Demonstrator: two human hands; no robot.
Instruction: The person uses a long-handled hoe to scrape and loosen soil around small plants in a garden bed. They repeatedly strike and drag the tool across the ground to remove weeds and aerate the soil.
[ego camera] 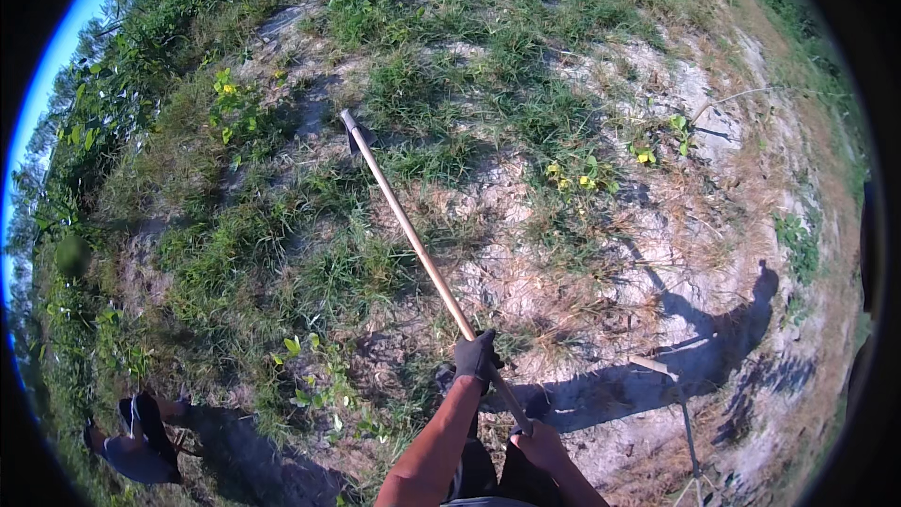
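A long-handled hoe (415,239) with a pale wooden shaft reaches forward and to the left from my body. My left hand (477,360), in a dark glove, is wrapped around the lower shaft. Behind it my right hand (538,445), which looks bare, grips the butt end near my legs. The dark metal hoe blade (360,138) points down over grass (436,155) at the far end. Whether the blade touches the soil I cannot tell.
Another person (141,440) is at the lower left. Leafy plants with yellow leaves (584,182) grow among grass and pale dry soil (507,282). A short stake (653,366) with a thin line attached is at the lower right; a similar stake (700,113) is farther off.
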